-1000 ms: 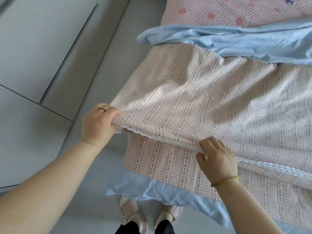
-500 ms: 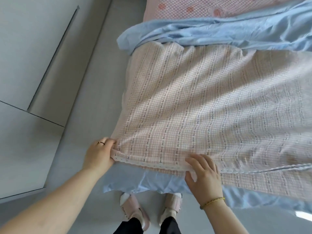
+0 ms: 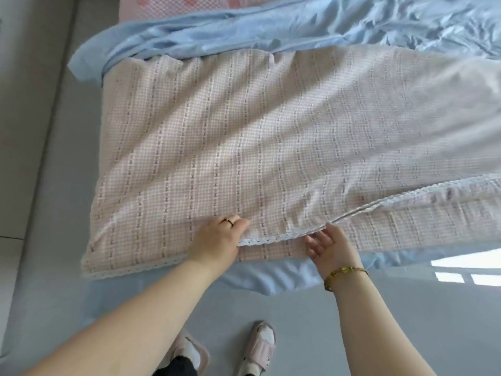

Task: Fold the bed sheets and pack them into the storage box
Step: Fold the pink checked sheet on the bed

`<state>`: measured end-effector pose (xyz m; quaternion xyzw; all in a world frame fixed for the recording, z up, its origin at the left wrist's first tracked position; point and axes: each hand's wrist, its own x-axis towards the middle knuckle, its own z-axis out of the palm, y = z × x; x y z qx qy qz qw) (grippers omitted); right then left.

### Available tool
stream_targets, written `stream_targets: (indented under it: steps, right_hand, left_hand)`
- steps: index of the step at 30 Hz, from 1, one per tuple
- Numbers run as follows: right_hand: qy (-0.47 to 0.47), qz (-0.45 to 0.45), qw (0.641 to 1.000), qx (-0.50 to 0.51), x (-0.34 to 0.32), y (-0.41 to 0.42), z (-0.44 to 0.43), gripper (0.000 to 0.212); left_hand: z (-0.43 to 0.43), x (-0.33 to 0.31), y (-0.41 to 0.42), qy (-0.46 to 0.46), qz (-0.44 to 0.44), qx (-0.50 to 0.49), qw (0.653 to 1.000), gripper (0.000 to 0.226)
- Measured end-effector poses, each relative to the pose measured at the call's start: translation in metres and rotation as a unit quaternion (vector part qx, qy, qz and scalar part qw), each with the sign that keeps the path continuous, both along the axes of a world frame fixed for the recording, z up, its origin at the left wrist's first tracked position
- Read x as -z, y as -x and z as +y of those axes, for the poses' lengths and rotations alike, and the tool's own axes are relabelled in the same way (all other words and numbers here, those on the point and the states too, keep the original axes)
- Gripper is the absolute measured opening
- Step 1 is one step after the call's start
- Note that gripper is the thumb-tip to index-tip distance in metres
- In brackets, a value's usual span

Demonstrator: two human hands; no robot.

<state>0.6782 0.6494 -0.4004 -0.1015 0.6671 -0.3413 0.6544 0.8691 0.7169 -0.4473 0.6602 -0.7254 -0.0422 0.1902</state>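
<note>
Gripping the pink sheet [image 3: 271, 131], the left hand [image 3: 217, 241] curls its fingers [image 3: 238, 225] — right hand [image 3: 332, 249] fingers open — blue sheet [image 3: 271, 279] underneath.

Soft daylight is bright, with window glare on the floor [image 3: 406, 321] and blur toward the right edge

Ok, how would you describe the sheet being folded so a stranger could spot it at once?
Over the big rumpled blue sheet lies the pink checked sheet, with the left hand and right hand at its near edge. Unlike the plain blue one and the floral fabric beyond, it has fine stitched stripes and a white lace trim.
</note>
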Motion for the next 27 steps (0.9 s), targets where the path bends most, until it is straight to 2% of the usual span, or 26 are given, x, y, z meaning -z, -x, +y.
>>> stream_targets:
  steps: [2,4,7,9,10,12,15,18,22,27]
  right_hand:
    - [-0.008,0.009,1.000,-0.010,0.000,0.012,-0.017,0.017]
    - [-0.014,0.042,0.999,-0.021,-0.004,0.026,-0.038,0.022]
    - [-0.025,0.189,0.979,-0.076,-0.009,0.045,-0.065,0.018]
    - [0.008,0.233,0.972,-0.018,-0.006,0.055,-0.074,0.006]
    - [0.010,0.215,0.977,0.003,-0.003,0.056,-0.074,0.012]
    - [0.093,0.214,0.972,0.011,-0.002,0.062,-0.062,0.017]
    - [0.052,0.221,0.974,0.024,0.006,0.080,-0.032,0.037]
    - [0.009,0.155,0.987,0.034,0.021,0.102,-0.012,0.031]
    - [0.022,0.110,0.992,0.059,0.019,0.107,-0.008,0.027]
    - [0.000,0.042,0.999,-0.009,0.012,0.078,0.007,0.022]
  left_hand:
    - [-0.011,0.001,0.014,-0.011,-0.001,0.008,1.000,0.033]
    - [-0.015,0.005,0.021,0.004,0.000,0.027,1.000,0.030]
    - [-0.010,0.009,0.025,0.043,-0.005,0.054,0.998,0.044]
    - [-0.003,0.007,0.029,0.055,-0.007,0.046,0.997,0.045]
    - [0.000,0.006,0.030,0.058,-0.003,0.037,0.998,0.044]
    - [0.003,0.007,0.029,0.060,-0.003,0.031,0.998,0.044]
    - [0.006,0.012,0.028,0.042,-0.018,0.045,0.998,0.043]
    - [0.007,0.015,0.034,0.033,-0.042,0.050,0.997,0.042]
    - [0.010,0.014,0.043,0.025,-0.062,0.019,0.998,0.041]
    - [0.027,0.007,0.011,-0.023,-0.081,-0.083,0.993,0.037]
